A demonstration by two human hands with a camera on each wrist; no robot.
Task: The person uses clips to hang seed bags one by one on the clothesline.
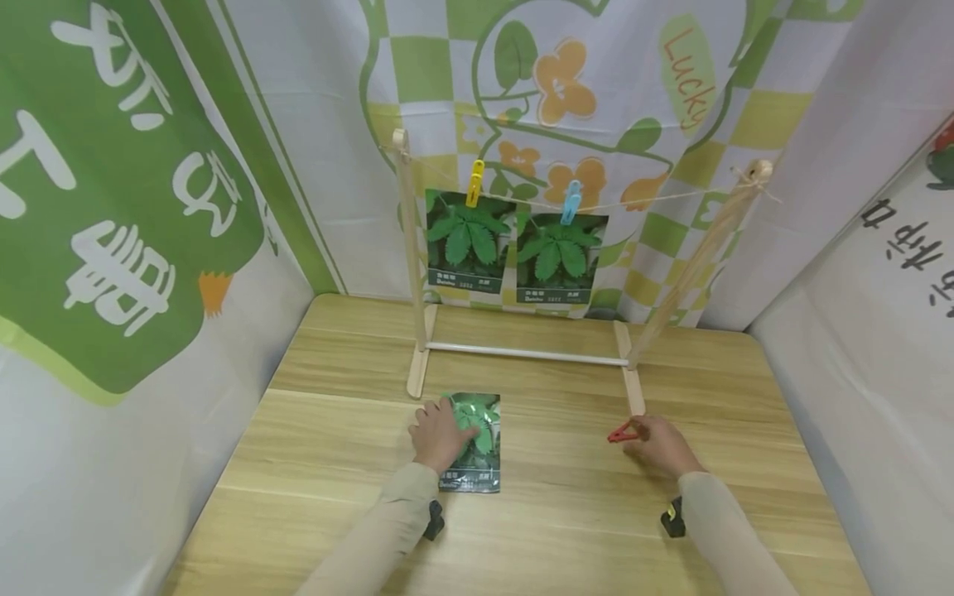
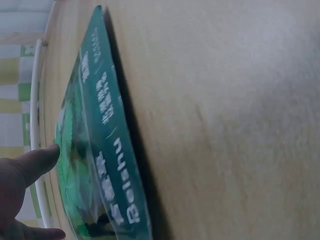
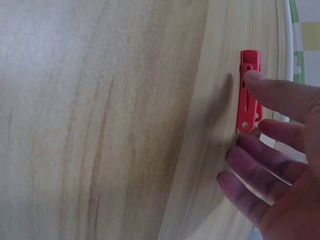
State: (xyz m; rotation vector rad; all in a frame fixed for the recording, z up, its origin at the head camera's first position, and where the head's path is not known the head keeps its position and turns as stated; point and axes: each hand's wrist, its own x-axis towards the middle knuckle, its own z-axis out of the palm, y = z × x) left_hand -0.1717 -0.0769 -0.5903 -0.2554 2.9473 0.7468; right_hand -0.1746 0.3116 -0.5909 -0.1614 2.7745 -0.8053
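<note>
On the table lies a glossy green packet (image 1: 477, 472) with a leaf picture and white print. My left hand (image 1: 438, 434) rests at its upper left part, fingers spread near the left edge and thumb over the leaf picture. In the left wrist view, the thumb (image 2: 37, 162) touches the packet's face, and the packet (image 2: 117, 150) casts a thin shadow along its near edge. Over to the right, my right hand (image 1: 663, 445) pinches a red clothespin (image 3: 248, 100) between thumb and index finger, close over the table. Its other fingers are loosely bent.
A wooden stand (image 1: 414, 248) with a white crossbar (image 1: 522, 353) stands at the back. From its string (image 1: 663, 199) hang two similar leaf packets, the left one (image 1: 469, 240) under a yellow clothespin (image 1: 474, 184), the right one (image 1: 559, 257) under a blue clothespin (image 1: 570, 203). Printed curtains surround the table.
</note>
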